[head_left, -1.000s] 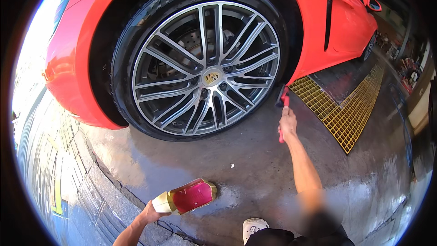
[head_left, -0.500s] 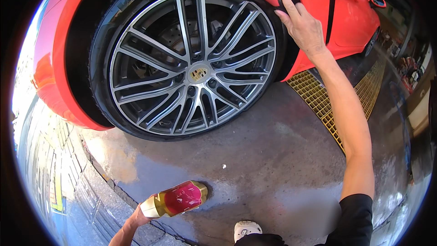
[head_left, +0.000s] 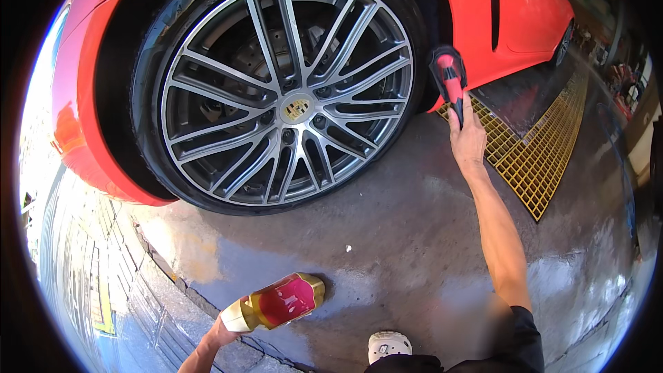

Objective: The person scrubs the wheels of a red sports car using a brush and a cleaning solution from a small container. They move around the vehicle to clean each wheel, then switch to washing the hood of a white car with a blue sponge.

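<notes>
My right hand (head_left: 469,139) grips the red and black handle of a brush (head_left: 452,83). Its dark head is up beside the right side of the tyre (head_left: 153,124), near the red car body; whether it touches the rubber I cannot tell. My left hand (head_left: 219,331) is closed round the white and gold end of a cut-open plastic bottle (head_left: 257,309), tilted sideways over the floor. Deep pink liquid (head_left: 293,298) lies in its open side. The tyre carries a grey multi-spoke wheel (head_left: 289,139) and stands in front of me.
The red car's bodywork (head_left: 525,21) surrounds the wheel and runs back to the right. A yellow floor grating (head_left: 542,173) lies behind my right arm. Below the tyre spreads stained concrete (head_left: 276,242). My white clog (head_left: 389,345) shows at the lower edge.
My right hand has come down with the brush from the upper right of the tyre to its right side, the brush now more upright. The bottle has barely shifted.
</notes>
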`<state>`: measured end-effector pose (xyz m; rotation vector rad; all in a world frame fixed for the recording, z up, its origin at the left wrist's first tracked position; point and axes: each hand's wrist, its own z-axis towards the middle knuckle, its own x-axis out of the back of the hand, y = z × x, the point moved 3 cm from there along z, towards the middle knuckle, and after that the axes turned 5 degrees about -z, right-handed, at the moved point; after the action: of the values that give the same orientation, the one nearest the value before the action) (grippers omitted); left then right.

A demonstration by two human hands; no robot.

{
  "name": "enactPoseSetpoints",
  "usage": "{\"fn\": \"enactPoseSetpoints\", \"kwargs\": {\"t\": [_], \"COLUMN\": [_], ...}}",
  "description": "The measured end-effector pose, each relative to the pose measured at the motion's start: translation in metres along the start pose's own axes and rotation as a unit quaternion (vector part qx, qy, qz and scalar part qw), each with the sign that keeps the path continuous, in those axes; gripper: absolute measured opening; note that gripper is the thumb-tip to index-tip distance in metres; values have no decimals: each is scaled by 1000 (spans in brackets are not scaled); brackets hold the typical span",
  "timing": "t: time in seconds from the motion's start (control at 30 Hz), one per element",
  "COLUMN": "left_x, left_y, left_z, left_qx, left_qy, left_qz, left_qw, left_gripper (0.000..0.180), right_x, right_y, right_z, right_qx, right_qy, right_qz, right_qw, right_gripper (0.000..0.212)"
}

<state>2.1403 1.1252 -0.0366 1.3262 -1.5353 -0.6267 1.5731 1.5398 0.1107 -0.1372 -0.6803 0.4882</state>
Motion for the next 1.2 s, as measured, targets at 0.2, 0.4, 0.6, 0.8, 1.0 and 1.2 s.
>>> {"fn": "enactPoseSetpoints", "kwargs": {"t": [0.2, 0.4, 0.6, 0.8, 1.0, 1.2], "left_x": [2, 2, -8, -8, -4, -6], "left_y": [-8, -24, 10, 12, -1, -18], "left_z": [3, 2, -5, -4, -3, 4], "left_qx": [-9, -42, 9, 22, 13, -10], "left_qy": [-1, -7, 4, 10, 5, 11], "left_qz": [17, 53, 29, 38, 65, 32], "left_qw": [1000, 998, 1000, 999, 998, 999], "left_gripper": [99, 103, 98, 99, 99, 100], "right_x": [41, -1, -48, -80, -93, -95], "right_y": [-76, -78, -49, -56, -98, -130], "right_z": [72, 68, -7, -99, -178, -254], "right_qx": [170, 149, 39, -76, -165, -303], "right_qy": [237, 224, 114, -20, -148, -319], "right_qz": [47, -5, -40, -16, 39, 235], "right_qw": [955, 963, 992, 997, 974, 867], "right_gripper": [56, 60, 60, 65, 67, 67]}}
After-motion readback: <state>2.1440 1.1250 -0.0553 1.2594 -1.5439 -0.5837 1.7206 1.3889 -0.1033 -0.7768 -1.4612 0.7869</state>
